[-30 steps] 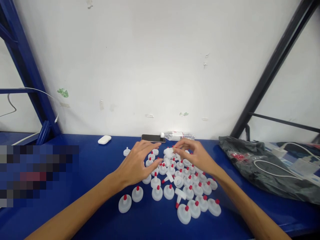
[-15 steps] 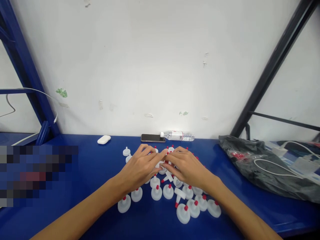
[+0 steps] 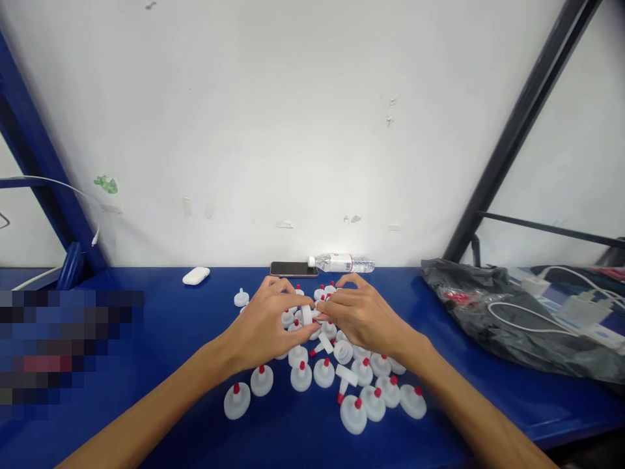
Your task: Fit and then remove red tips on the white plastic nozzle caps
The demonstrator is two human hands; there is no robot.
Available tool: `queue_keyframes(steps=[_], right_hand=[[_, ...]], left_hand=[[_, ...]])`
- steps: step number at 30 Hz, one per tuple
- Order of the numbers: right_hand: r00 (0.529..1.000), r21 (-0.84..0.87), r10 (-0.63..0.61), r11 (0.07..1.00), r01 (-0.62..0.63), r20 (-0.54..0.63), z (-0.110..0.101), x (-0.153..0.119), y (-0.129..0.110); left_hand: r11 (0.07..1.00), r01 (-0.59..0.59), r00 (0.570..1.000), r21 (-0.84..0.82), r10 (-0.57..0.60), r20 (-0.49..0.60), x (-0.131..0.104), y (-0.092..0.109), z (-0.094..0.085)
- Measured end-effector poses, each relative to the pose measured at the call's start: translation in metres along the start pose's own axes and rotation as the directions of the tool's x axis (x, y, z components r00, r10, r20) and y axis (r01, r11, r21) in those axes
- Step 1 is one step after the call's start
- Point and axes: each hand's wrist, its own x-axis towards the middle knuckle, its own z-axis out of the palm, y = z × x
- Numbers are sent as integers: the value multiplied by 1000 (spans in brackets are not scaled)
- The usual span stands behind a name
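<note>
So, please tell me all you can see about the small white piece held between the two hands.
The small white piece looks like plastic, short and tube-shaped, standing about upright. The left hand pinches it, and the fingers of the right hand meet it from the other side. It is held just above the pile of white caps with red tips on the blue table. Finer detail is too small to tell.

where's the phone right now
The phone lies flat at the back of the blue table, against the wall, just left of the lying water bottle.
</note>
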Motion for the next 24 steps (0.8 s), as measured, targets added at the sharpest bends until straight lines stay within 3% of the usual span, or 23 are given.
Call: queue_keyframes(steps=[3,6,9,12,18,20,24], right_hand=[[996,-64,61,996,-66,-72,-10,-11,20],[956,-155,271,946,-286,-112,-20,-23,45],[914,-141,403,908,-394,43,-19,-28,58],[867,-45,437,897,-439,239,-11,-27,58],[717,47,504,802,-595,481,-10,-29,59],[719,61,497,802,-595,486,-12,-29,59],[775,36,505,829,-558,381,-7,-28,56]], left_hand=[[980,165,985,-114,-159,65,2,-10,-16],[954,276,960,-116,-279,-10,5,-30,-30],[933,340,937,-116,-347,-45,6,-45,-32],[941,320,943,-106,-327,-57,6,-49,-23],[938,346,937,-12,-346,-57,0,-55,-7],[932,361,932,15,-360,-52,-2,-60,-5],[935,349,937,60,-346,-54,-4,-67,-2]])
